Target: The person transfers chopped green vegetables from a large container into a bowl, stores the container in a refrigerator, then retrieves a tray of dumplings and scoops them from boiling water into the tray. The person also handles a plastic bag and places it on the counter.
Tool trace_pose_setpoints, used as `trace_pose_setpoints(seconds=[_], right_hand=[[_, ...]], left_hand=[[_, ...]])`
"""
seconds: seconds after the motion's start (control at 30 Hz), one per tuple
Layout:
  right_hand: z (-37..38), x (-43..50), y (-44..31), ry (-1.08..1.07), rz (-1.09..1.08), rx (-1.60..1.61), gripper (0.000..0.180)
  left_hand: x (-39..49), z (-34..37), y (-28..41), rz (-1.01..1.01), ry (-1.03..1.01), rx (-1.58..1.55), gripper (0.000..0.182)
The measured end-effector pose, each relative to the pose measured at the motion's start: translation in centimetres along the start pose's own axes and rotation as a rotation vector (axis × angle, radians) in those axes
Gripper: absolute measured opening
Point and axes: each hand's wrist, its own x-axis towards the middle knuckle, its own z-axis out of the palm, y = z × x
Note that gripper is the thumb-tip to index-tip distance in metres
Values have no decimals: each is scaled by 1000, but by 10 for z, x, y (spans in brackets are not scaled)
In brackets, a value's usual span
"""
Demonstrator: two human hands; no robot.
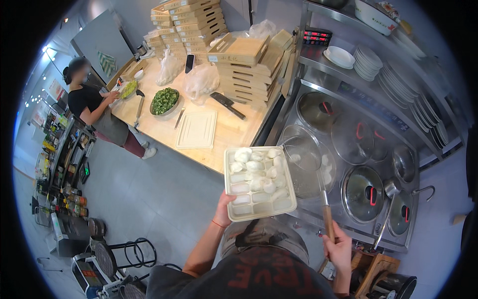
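Note:
My left hand (224, 209) grips the lower left rim of a cream compartmented plastic tray (244, 216). White dumplings (254, 165) lie in most of its upper and right cells, while several lower left cells hold none. In my right hand (338, 241) is the wooden handle of a wire mesh strainer (301, 147), whose basket hangs over an uncovered pot of cloudy water (310, 188). A few white dumplings (326, 168) show in that pot. The tray's right edge is close beside the strainer, at the pot's left side.
Lidded pots (363, 194) and a ladle (391, 187) occupy the steel stove. On the wooden table (231, 130) are a cleaver (227, 105), chopped greens (164, 101), a plastic lid (196, 129) and stacked wooden trays (242, 76). A co-worker (89, 101) stands at the far left end. Plates (368, 61) fill a shelf.

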Motion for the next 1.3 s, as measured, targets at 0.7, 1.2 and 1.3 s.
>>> trace_pose_setpoints(seconds=[0.7, 1.2, 1.3], right_hand=[[67, -3, -1, 155, -187, -368, 54], [71, -4, -4, 124, -100, -179, 54], [71, -4, -5, 129, -105, -171, 54]], left_hand=[[5, 29, -25, 64, 57, -19, 66], [9, 25, -27, 78, 36, -9, 65], [8, 27, -27, 74, 38, -15, 65]])
